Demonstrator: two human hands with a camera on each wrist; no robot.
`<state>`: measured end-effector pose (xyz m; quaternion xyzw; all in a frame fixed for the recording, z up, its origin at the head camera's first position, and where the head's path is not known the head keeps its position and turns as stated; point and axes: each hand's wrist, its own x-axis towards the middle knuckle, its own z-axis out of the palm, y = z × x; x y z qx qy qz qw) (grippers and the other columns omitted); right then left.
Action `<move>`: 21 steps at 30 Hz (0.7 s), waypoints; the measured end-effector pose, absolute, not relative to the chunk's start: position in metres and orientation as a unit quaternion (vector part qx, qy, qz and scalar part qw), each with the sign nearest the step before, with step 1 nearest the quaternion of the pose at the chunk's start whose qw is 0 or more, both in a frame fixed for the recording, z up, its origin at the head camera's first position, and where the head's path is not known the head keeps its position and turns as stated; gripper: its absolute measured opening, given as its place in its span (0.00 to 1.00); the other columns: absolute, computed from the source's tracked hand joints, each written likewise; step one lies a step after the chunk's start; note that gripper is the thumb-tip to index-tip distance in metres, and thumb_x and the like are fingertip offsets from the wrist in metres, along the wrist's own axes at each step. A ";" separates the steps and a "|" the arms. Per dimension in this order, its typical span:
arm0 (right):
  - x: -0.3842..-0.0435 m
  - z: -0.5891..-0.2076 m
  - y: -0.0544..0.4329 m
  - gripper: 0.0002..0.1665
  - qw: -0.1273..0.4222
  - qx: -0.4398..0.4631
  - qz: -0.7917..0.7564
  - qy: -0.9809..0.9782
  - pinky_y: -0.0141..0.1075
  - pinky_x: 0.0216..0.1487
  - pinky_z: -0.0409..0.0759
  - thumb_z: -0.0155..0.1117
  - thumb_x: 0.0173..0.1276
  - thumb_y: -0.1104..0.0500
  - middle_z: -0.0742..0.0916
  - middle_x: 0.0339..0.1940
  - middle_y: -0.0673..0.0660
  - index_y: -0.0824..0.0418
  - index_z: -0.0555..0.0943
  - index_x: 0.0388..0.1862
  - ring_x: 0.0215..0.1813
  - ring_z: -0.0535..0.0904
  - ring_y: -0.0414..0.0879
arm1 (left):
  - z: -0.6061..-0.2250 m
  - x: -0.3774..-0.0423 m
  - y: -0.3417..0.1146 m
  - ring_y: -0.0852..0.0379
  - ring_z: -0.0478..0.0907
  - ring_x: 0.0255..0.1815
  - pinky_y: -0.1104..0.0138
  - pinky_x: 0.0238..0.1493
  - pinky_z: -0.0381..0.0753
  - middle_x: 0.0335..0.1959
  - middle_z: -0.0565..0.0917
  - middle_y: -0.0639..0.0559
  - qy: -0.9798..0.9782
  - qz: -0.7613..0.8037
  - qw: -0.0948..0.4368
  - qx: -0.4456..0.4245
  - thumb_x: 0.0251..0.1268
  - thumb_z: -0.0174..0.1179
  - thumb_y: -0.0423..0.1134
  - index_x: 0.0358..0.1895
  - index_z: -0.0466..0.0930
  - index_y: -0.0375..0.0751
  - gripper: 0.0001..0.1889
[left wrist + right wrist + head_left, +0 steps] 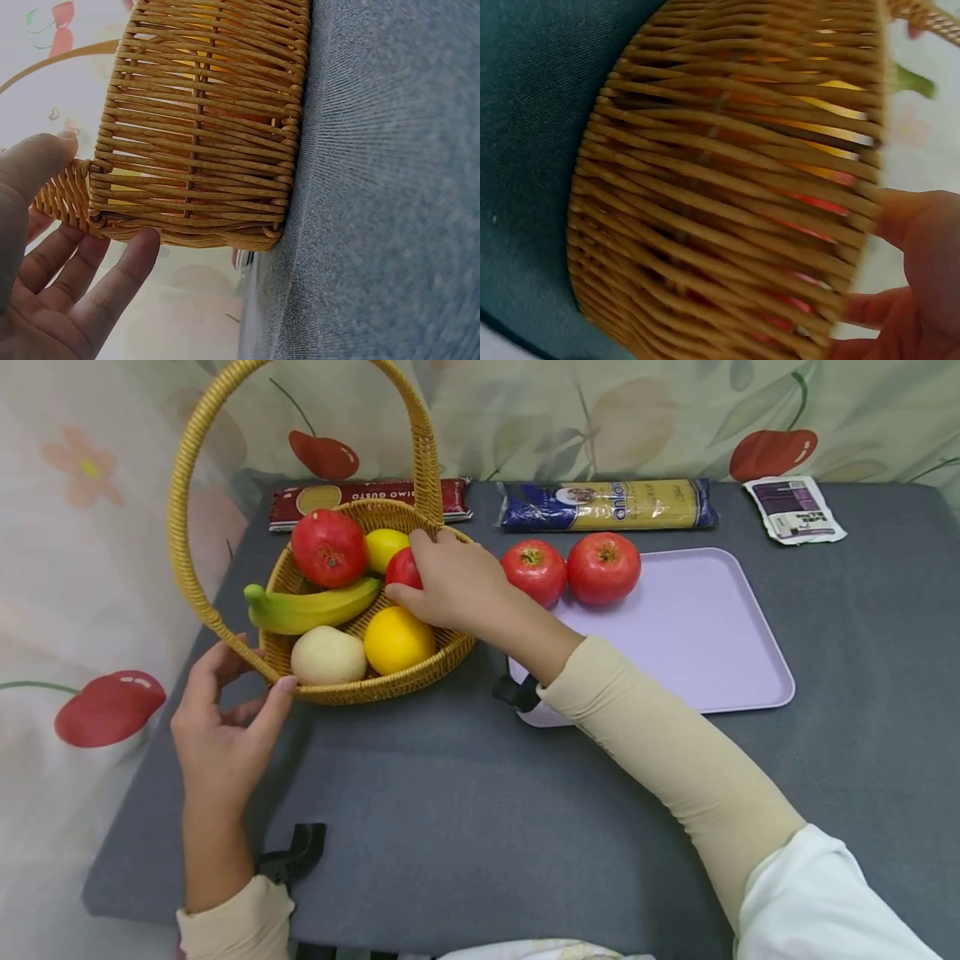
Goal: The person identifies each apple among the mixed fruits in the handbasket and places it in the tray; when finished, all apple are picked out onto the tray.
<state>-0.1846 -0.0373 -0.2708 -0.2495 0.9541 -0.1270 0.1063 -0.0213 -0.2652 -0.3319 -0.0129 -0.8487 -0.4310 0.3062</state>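
Red fruit [403, 568] sits inside the wicker basket [367, 692], near its right side, in the head view. The right hand [457, 577] has its fingers curled over it, grasping it between thumb and fingers. I judge it firm, smooth and a little slippery, light enough for one hand; a hold around its widest part looks safest, clear of the lemon [386, 547] and the orange [399, 641] beside it. At the basket's near left, the left hand [228, 727] grips the foot of the handle [183, 527] — a sound place to steady what is probably a light, springy weave. To the basket's right, two pomegranates [533, 572] rest at the near-basket end of a lilac tray [682, 635] on the counter [420, 827].

From the left wrist, the left grasp is clearer than overhead: thumb on one side of the handle's foot, fingers on the other, one finger stretched along the basket's end. The fruit appears only as colour through the gaps.

From the right wrist, the basket's outer wall fills most of the view — its open slats, hidden from above, show red and yellow behind them. The right fingers reach past the rim, blurred; their hold on the fruit cannot be told from this side.
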 end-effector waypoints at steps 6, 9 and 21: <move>-0.195 -0.288 -0.054 0.45 0.111 -0.198 -0.104 0.968 0.47 0.58 0.78 0.42 0.73 0.28 0.76 0.65 0.62 0.60 0.63 0.73 0.58 0.78 0.57 | -0.334 -0.022 -0.266 0.60 0.78 0.54 0.81 0.41 0.78 0.54 0.81 0.37 -0.849 -0.433 0.304 -0.014 0.54 0.71 0.23 0.64 0.75 0.32 0.31; -0.198 -0.295 -0.058 0.45 0.102 -0.181 -0.114 0.972 0.48 0.55 0.80 0.42 0.73 0.27 0.76 0.63 0.61 0.60 0.64 0.71 0.55 0.79 0.58 | -0.336 -0.023 -0.268 0.60 0.78 0.54 0.81 0.41 0.78 0.55 0.81 0.38 -0.850 -0.432 0.301 -0.016 0.54 0.72 0.24 0.65 0.75 0.33 0.32; -0.195 -0.303 -0.051 0.37 0.053 -0.221 -0.226 0.947 0.41 0.53 0.78 0.60 0.67 0.36 0.71 0.62 0.58 0.51 0.64 0.68 0.48 0.78 0.52 | -0.335 -0.022 -0.270 0.58 0.79 0.54 0.81 0.40 0.79 0.55 0.82 0.44 -0.852 -0.428 0.302 -0.017 0.56 0.72 0.28 0.66 0.76 0.41 0.31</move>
